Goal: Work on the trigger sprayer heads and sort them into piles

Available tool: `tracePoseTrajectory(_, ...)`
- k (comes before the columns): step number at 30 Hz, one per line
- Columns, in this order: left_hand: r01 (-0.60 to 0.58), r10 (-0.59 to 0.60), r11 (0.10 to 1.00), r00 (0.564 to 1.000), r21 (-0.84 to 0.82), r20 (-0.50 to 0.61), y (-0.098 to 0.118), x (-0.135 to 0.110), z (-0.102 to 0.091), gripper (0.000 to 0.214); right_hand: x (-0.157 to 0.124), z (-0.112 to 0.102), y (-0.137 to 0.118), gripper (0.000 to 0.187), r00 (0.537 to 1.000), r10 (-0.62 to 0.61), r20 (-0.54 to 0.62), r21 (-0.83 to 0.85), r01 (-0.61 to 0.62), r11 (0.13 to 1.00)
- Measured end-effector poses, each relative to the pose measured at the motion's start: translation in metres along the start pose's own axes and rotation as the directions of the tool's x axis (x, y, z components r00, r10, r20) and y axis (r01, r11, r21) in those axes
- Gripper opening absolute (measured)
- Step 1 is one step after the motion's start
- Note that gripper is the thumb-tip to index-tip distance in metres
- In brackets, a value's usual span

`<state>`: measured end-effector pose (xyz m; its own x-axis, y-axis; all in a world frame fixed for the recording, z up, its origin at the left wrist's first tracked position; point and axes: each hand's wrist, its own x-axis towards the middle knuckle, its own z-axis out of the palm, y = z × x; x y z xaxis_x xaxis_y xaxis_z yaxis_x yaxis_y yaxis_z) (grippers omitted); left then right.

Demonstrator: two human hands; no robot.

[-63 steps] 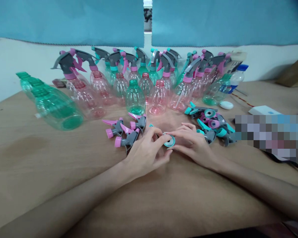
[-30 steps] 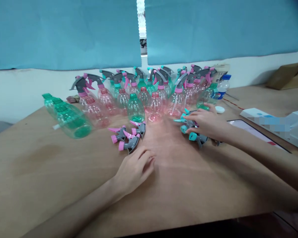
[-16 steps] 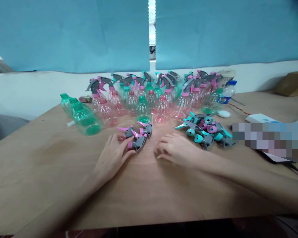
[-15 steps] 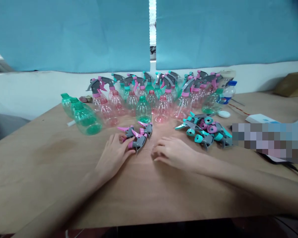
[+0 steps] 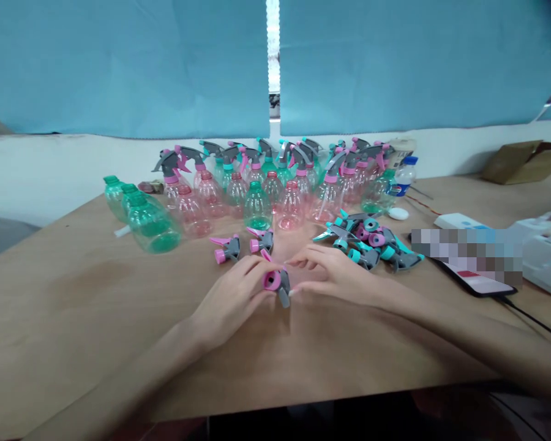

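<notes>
Between thumb and fingers, my left hand [image 5: 239, 293] grips a pink-and-grey spray trigger head [image 5: 279, 282], its round pink collar facing me. My right hand [image 5: 335, 272] is just right of it, thumb and fingers apart around the grey end; whether it touches cannot be made out. Two more pink-and-grey spray heads, a left one [image 5: 227, 249] and a right one [image 5: 261, 240], lie just beyond my left hand. Past my right hand is a pile of teal, pink and grey spray heads [image 5: 371, 239].
Clear pink and green bottles [image 5: 257, 208] stand in rows at the back, many topped with spray heads. Green bottles [image 5: 151, 223] stand at the left. A phone [image 5: 477, 278] with a cable, a white lid [image 5: 398, 214], a blue-capped bottle [image 5: 404, 176] and a cardboard box [image 5: 523, 160] are at the right.
My left hand has moved right and toward me with one spray head, away from the other two. My right hand has shifted slightly and opened around the held head's far side.
</notes>
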<state>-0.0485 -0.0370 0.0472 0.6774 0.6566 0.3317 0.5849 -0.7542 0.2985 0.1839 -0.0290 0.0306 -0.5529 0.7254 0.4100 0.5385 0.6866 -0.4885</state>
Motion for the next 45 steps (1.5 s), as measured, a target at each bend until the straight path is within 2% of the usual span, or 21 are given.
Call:
tracePoseTrajectory(5, -0.146, 0.14, 0.981, 0.988, -0.126, -0.059, 0.018, 0.025, 0.024, 0.014, -0.014, -0.004, 0.005, 0.031, 1.0, 0.016, 0.002, 0.022, -0.017, 1.0)
tracePoseTrajectory(8, -0.216, 0.192, 0.964, 0.969, -0.156, -0.157, 0.018, 0.034, 0.045, 0.013, -0.024, -0.004, 0.015, 0.022, 0.998, 0.043, -0.041, 0.051, -0.041, 0.998)
tracePoseTrajectory(11, -0.231, 0.185, 0.96, 0.947, -0.16, -0.261, 0.013, 0.037, 0.063, 0.013, -0.032, -0.002, 0.026, 0.021, 0.994, 0.047, -0.101, 0.061, -0.041, 0.997)
tracePoseTrajectory(14, -0.213, 0.163, 0.967, 0.939, -0.141, -0.303, 0.008, 0.04, 0.073, 0.013, -0.036, 0.005, 0.034, 0.024, 0.985, 0.029, -0.172, 0.066, -0.017, 0.998)
tracePoseTrajectory(21, -0.206, 0.184, 0.977, 0.944, -0.052, -0.274, -0.011, 0.053, 0.072, 0.02, -0.032, 0.02, 0.042, 0.031, 0.948, 0.034, -0.318, 0.067, -0.013, 0.998)
tracePoseTrajectory(25, -0.211, 0.204, 0.978, 0.95, -0.005, -0.237, -0.017, 0.056, 0.071, 0.023, -0.03, 0.018, 0.043, 0.03, 0.948, 0.085, -0.308, 0.064, -0.068, 0.996)
tracePoseTrajectory(30, -0.195, 0.198, 0.98, 0.957, 0.035, -0.213, -0.014, 0.055, 0.07, 0.022, -0.032, 0.015, 0.046, 0.027, 0.956, 0.109, -0.272, 0.046, -0.1, 0.994)
tracePoseTrajectory(34, -0.225, 0.238, 0.971, 0.947, 0.083, -0.215, -0.012, 0.055, 0.071, 0.024, -0.034, 0.015, 0.049, 0.029, 0.959, 0.075, -0.273, 0.025, -0.071, 0.997)
tracePoseTrajectory(39, -0.249, 0.283, 0.951, 0.941, 0.183, -0.188, -0.009, 0.056, 0.071, 0.026, -0.034, 0.013, 0.049, 0.025, 0.941, -0.014, -0.338, -0.075, -0.012, 0.997)
tracePoseTrajectory(45, -0.24, 0.259, 0.96, 0.956, 0.147, -0.135, -0.007, 0.056, 0.07, 0.03, -0.033, 0.013, 0.047, 0.026, 0.939, -0.052, -0.339, -0.107, 0.017, 0.994)
